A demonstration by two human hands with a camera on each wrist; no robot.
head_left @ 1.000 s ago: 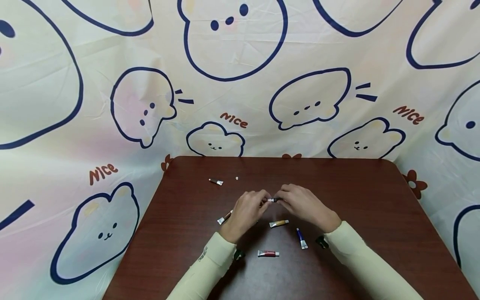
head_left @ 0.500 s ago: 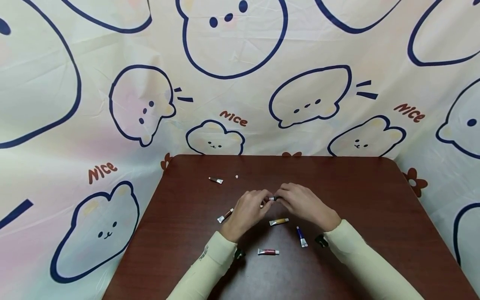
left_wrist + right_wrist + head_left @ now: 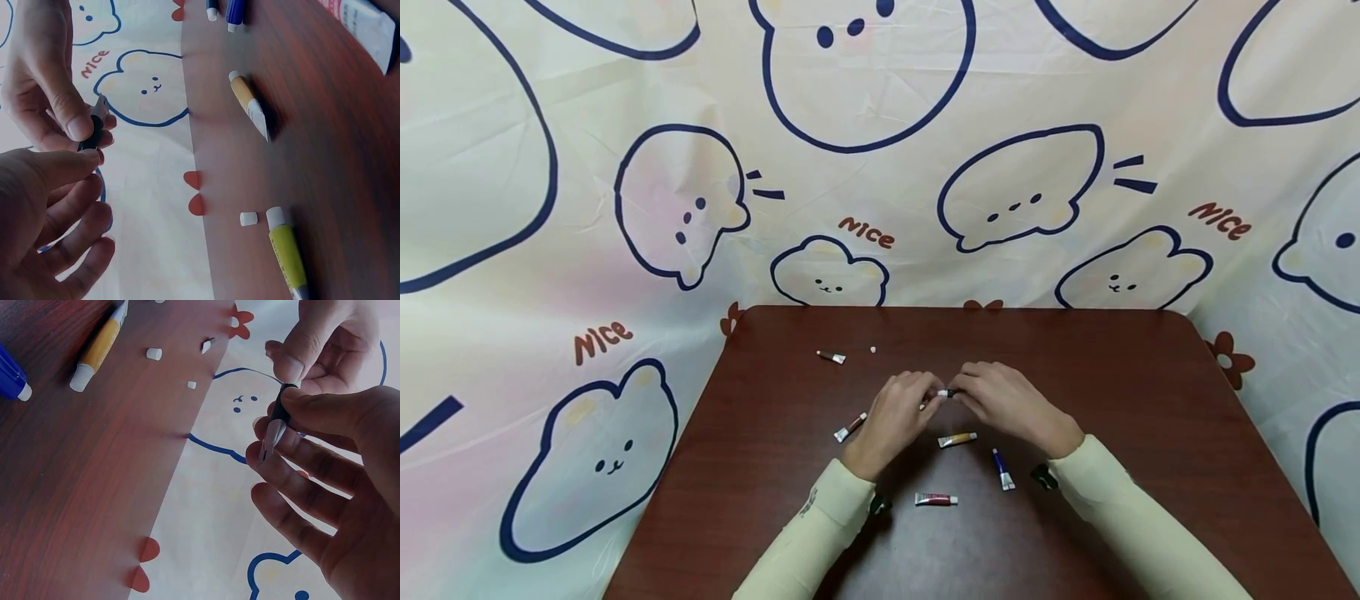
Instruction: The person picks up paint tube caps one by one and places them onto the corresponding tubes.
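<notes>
A small black paint tube (image 3: 276, 428) is up between both hands above the table. My right hand (image 3: 1011, 406) pinches its body between thumb and fingers, the flat silver end pointing towards the palm in the right wrist view. My left hand (image 3: 891, 421) pinches the opposite end with thumb and index finger, other fingers loosely bent. A bit of white shows at those fingertips in the head view. Nearest below lie an ochre paint tube (image 3: 957, 440), a loose white cap (image 3: 249, 219) and a yellow-green tube (image 3: 286, 253), the last mostly hidden from the head view.
On the brown table (image 3: 1112, 375) lie a blue tube (image 3: 1003, 469), a red tube (image 3: 936, 500) and a brown tube (image 3: 850, 427). Farther back are a dark brown tube (image 3: 831, 357) and another small white cap (image 3: 872, 350). A patterned cloth (image 3: 850, 192) hangs behind the table.
Both hands keep their hold on the black paint tube, with only slight finger shifts. The whole head view has drifted a little, so the table sits higher in it.
</notes>
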